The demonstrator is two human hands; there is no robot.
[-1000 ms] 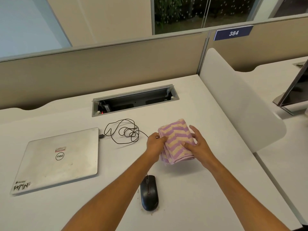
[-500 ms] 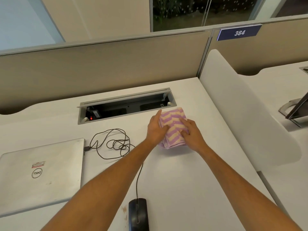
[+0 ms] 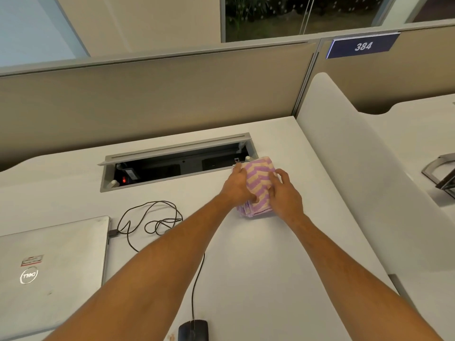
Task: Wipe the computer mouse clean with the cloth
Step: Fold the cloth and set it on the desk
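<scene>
Gripping the folded cloth [image 3: 258, 185] beside the cable tray [image 3: 177, 163], both hands' fingers [image 3: 275, 178] clasp it.

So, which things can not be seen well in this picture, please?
- Mouse, head view: the bottom edge of the picture cuts it off; only its front end shows.
- Cloth: the left hand and right hand cover both sides, so the grip underneath is hidden.
- Cable: part of it passes under the left forearm.
- Laptop: cut off by the left edge.
- Cable box: too dark inside to tell the contents.
</scene>
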